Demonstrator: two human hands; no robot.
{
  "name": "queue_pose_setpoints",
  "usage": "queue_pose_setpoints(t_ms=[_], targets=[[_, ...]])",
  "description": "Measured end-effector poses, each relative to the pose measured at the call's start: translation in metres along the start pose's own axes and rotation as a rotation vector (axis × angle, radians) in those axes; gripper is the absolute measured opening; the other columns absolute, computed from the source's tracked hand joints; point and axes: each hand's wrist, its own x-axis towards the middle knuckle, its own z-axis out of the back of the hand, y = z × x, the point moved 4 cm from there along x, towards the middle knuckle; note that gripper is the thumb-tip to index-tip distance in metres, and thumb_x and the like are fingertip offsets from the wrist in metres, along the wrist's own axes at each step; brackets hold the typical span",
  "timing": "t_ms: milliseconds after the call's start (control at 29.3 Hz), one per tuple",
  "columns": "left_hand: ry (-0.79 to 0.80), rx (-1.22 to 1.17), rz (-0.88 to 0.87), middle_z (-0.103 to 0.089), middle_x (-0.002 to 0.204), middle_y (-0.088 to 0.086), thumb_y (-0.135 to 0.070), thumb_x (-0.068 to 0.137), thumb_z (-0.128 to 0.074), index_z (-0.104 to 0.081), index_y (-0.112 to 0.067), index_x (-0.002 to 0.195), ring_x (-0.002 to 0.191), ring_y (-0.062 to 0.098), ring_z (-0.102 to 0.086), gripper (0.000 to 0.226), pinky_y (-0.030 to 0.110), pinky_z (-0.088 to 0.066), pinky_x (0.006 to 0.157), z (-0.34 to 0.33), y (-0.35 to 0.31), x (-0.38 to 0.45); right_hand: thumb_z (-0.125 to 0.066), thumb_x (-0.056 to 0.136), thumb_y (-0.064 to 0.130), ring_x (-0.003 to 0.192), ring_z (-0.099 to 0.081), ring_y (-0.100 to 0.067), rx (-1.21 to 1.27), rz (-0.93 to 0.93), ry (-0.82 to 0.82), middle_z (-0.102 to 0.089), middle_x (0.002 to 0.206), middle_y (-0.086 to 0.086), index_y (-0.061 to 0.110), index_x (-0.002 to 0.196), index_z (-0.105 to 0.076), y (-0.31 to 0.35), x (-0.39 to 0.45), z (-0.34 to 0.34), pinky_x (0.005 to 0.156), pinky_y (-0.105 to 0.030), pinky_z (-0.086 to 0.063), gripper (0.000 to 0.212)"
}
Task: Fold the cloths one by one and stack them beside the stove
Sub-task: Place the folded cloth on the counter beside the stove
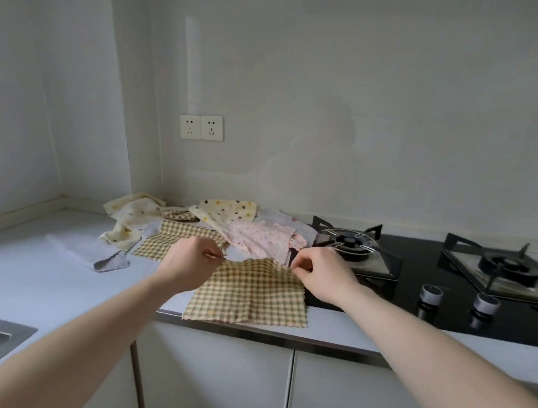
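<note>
On counter (34,277): hands pinch checked cloth's (250,297) far corners.

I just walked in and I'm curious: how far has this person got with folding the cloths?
Barely begun, by the look of it. No folded stack shows on the counter. In hand: the left hand and right hand pinch the far corners of a checked cloth beside the stove. Left: the loose heap behind it, dotted, pink and checked, all unfolded.
</note>
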Motion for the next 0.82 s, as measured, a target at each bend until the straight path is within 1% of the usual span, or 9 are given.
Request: queue_pose_setpoints(t_ms=[137,239,342,410,513,581,649,718,820], targets=[[0.050,0.016,-0.041,-0.073,0.086,-0.017,-0.026,0.090,-0.072,-0.078,-0.032,0.087,0.083,0.007,-0.069,0.009,0.022,-0.051,0.071,-0.004,0.002,-0.026,-0.072,0.091,0.029,0.086,-0.061,-0.006,0.006,0.021,0.048,-0.069,0.093,0.015,0.031,0.091,-0.076,0.001,-0.025,-0.007,0.075,-0.026,-0.045,0.004],[0.090,0.080,-0.024,-0.066,0.078,-0.020,-0.027,0.090,-0.070,-0.078,-0.033,0.089,0.078,0.005,-0.064,0.010,0.017,-0.042,0.064,-0.007,0.002,-0.043,-0.071,0.091,0.033,0.093,-0.061,-0.009,-0.001,-0.011,0.086,-0.067,0.101,0.014,0.033,0.092,-0.075,0.000,-0.040,-0.015,0.078,-0.029,-0.046,0.004],[0.135,0.121,0.033,-0.059,0.069,-0.022,-0.027,0.091,-0.068,-0.076,-0.034,0.088,0.073,0.009,-0.064,0.011,0.023,-0.049,0.063,-0.011,0.003,-0.057,-0.071,0.091,0.035,0.103,-0.061,-0.013,-0.014,-0.038,0.099,-0.068,0.110,0.013,0.032,0.092,-0.075,-0.001,-0.050,-0.023,0.084,-0.033,-0.050,0.005],[0.203,0.141,0.075,-0.062,0.076,-0.016,-0.027,0.090,-0.067,-0.074,-0.033,0.088,0.069,0.011,-0.064,0.009,0.028,-0.052,0.059,-0.014,0.006,-0.066,-0.071,0.090,0.035,0.105,-0.061,-0.014,-0.016,-0.042,0.108,-0.068,0.110,0.012,0.030,0.090,-0.076,-0.001,-0.057,-0.027,0.087,-0.034,-0.051,0.007],[0.292,0.230,0.117,-0.066,0.093,-0.008,-0.034,0.089,-0.064,-0.075,-0.031,0.094,0.079,0.015,-0.064,0.012,0.027,-0.050,0.061,-0.014,0.011,-0.075,-0.071,0.086,0.039,0.105,-0.059,-0.012,-0.031,-0.037,0.173,-0.068,0.108,0.010,0.030,0.087,-0.077,-0.001,-0.065,-0.033,0.090,-0.031,-0.050,0.011],[0.262,0.199,0.137,-0.070,0.091,-0.008,-0.037,0.086,-0.063,-0.074,-0.030,0.092,0.075,0.013,-0.066,0.015,0.027,-0.054,0.062,-0.009,0.008,-0.076,-0.069,0.081,0.046,0.101,-0.059,-0.011,-0.015,-0.059,0.199,-0.068,0.105,0.012,0.031,0.083,-0.076,-0.004,-0.068,-0.035,0.089,-0.031,-0.051,0.016],[0.151,0.125,0.128,-0.071,0.085,-0.009,-0.034,0.083,-0.061,-0.073,-0.030,0.090,0.066,0.011,-0.064,0.015,0.026,-0.051,0.057,-0.006,-0.003,-0.073,-0.068,0.076,0.052,0.094,-0.061,-0.009,0.064,-0.133,0.144,-0.068,0.097,0.014,0.033,0.078,-0.075,-0.010,-0.065,-0.034,0.084,-0.032,-0.053,0.020],[0.046,0.076,0.060,-0.070,0.094,-0.007,-0.029,0.082,-0.061,-0.074,-0.030,0.093,0.080,0.015,-0.065,0.017,0.028,-0.053,0.066,-0.011,-0.017,-0.069,-0.068,0.077,0.053,0.092,-0.063,-0.007,0.176,-0.227,0.044,-0.069,0.094,0.016,0.035,0.078,-0.072,-0.019,-0.061,-0.036,0.084,-0.033,-0.054,0.019],[0.137,0.049,-0.084,-0.062,0.137,-0.007,-0.034,0.088,-0.062,-0.071,-0.033,0.115,0.126,0.018,-0.055,0.029,0.035,-0.048,0.102,-0.035,-0.039,-0.066,-0.068,0.086,0.051,0.108,-0.061,-0.014,0.233,-0.328,-0.030,-0.068,0.107,0.014,0.036,0.103,-0.069,-0.027,-0.058,-0.049,0.094,-0.035,-0.051,0.023]])
